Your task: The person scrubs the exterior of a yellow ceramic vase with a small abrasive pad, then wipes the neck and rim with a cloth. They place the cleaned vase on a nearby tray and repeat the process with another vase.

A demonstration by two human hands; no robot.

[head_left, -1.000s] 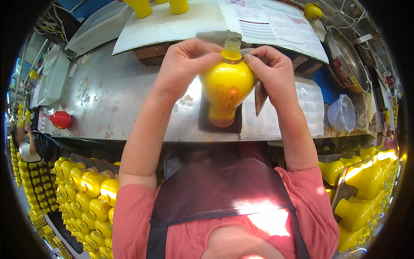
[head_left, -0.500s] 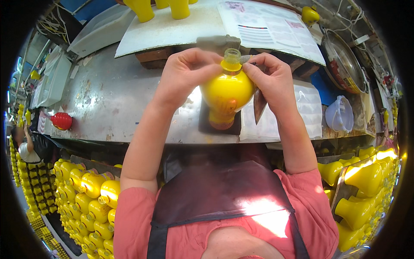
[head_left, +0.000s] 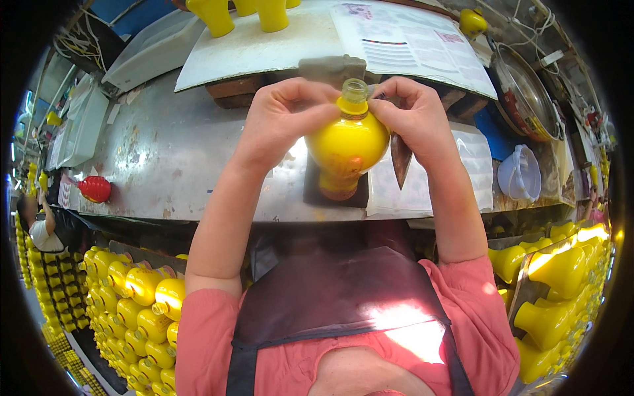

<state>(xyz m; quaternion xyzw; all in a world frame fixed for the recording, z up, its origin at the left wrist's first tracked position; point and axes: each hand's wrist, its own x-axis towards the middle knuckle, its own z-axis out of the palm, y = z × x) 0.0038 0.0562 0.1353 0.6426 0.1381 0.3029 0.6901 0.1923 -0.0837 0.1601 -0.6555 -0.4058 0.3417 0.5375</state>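
A glossy yellow bottle (head_left: 345, 142) with a round body and a clear glass mouth stands on a dark block on the bench in front of me. A thin decorated band circles the base of its neck. My left hand (head_left: 294, 113) is closed, thumb and fingers pinched against the left side of the neck; its fingertips are a little blurred. On the right side my right hand (head_left: 411, 113) pinches beside the neck. A dark, pointed blade-like tool (head_left: 400, 162) hangs from under that palm, its upper part hidden by the hand.
White printed sheets (head_left: 429, 173) lie right of the bottle, near a pale bucket (head_left: 520, 173). A raised white board (head_left: 264, 53) with yellow bottles stands behind. A red object (head_left: 94, 189) sits left. Racks of yellow bottles (head_left: 142, 317) flank me; another person (head_left: 43, 224) is far left.
The pointed tool has swung so its tip sits slightly farther right. Right fingertips have shifted slightly at the neck. The bottle stays in place.
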